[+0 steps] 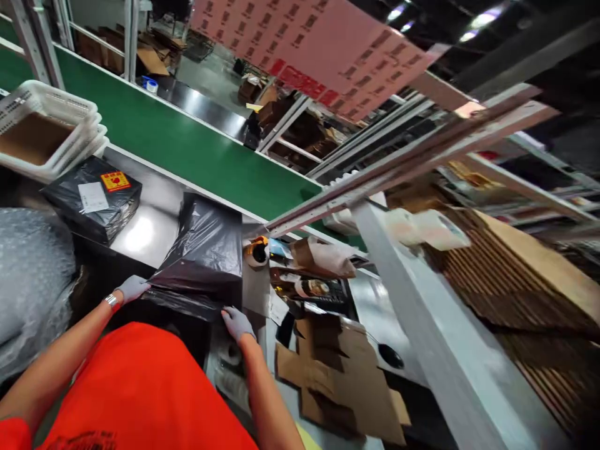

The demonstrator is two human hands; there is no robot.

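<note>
1. Left hand [132,288], gloved, grips the near left edge of a black plastic-wrapped parcel [201,259]; fingers closed on the film.
2. Right hand [237,323], gloved, presses the parcel's near right corner, fingers curled against the wrap.
3. Parcel sits on a shiny metal worktable [145,228], just in front of the person.
4. Second wrapped parcel [92,197], bearing a white label and a red-yellow sticker, lies further left.
5. White stacked baskets [51,128] stand behind it.
6. Green conveyor belt [187,147] runs beyond the table.
7. Flattened cardboard [337,375] lies to the right; tape roll [257,252] beside the parcel.
</note>
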